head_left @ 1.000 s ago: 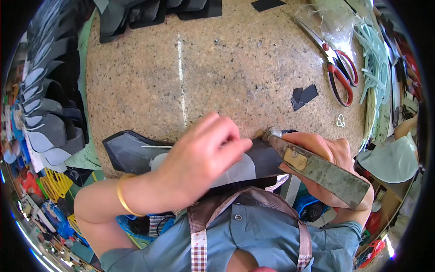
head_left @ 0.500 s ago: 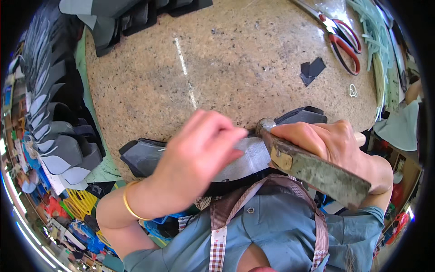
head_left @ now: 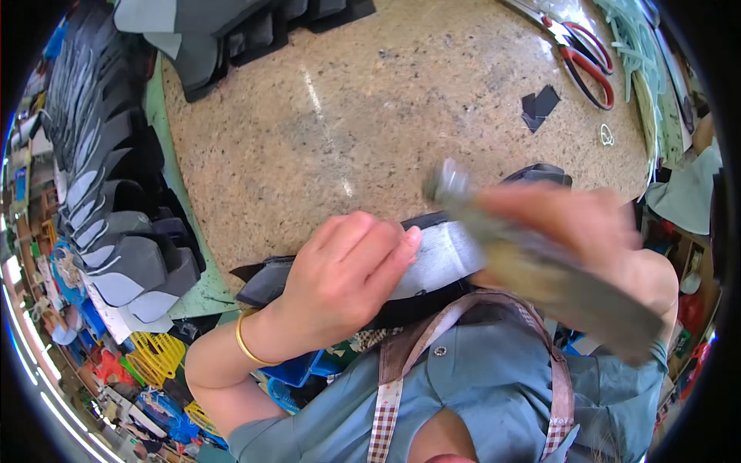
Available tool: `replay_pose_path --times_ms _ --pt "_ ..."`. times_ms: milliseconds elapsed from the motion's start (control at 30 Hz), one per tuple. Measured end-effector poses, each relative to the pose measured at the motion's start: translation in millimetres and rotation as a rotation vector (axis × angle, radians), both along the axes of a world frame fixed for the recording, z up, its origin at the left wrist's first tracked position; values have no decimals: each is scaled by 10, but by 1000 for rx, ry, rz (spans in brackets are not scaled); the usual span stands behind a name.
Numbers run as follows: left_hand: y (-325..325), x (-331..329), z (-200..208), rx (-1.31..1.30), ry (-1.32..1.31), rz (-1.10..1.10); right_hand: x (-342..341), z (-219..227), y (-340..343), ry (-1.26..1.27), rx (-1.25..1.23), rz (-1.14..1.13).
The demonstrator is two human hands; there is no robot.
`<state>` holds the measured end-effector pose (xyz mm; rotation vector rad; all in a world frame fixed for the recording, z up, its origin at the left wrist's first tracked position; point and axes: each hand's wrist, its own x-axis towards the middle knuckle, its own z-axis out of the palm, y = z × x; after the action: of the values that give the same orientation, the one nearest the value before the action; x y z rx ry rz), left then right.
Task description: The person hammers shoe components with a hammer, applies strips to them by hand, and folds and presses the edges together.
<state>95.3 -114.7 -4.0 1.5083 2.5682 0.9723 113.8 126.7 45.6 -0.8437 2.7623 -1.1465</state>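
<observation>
A long dark grey piece with a silvery-white lining (head_left: 436,258), perhaps a shoe upper, lies along the near edge of the stone slab. On its left part my left hand (head_left: 347,270) is closed, thumb and fingers pinched together at its edge; what lies between the fingertips is hidden. My right hand (head_left: 571,224), smeared by motion, grips a hammer (head_left: 563,282) with a long, worn metal head. That head hangs over the right part of the grey piece, and its rounded end is close to the lining. Whether the two touch cannot be made out.
The speckled stone slab (head_left: 401,108) fills the middle. Red-and-black scissors (head_left: 587,65), black scraps (head_left: 539,106) and a white thread loop (head_left: 607,135) lie at far right, near pale green strips (head_left: 637,46). Grey cut pieces are stacked at the left (head_left: 123,255) and far left (head_left: 208,46).
My left hand has lowered onto the grey piece, its fingers drawn together. The hammer in my right hand has moved and is now blurred. The whole view has shifted slightly.
</observation>
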Motion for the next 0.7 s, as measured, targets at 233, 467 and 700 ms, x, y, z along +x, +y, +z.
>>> replay_pose_path --times_ms 233,467,700 --pt "-130 95 -124 69 -102 60 -38 49 53 -232 100 101" --pt "-392 150 -59 36 -32 83 -14 -61 -115 -280 103 158" --pt "-502 187 -41 3 -33 217 -93 2 -503 126 95 -88"
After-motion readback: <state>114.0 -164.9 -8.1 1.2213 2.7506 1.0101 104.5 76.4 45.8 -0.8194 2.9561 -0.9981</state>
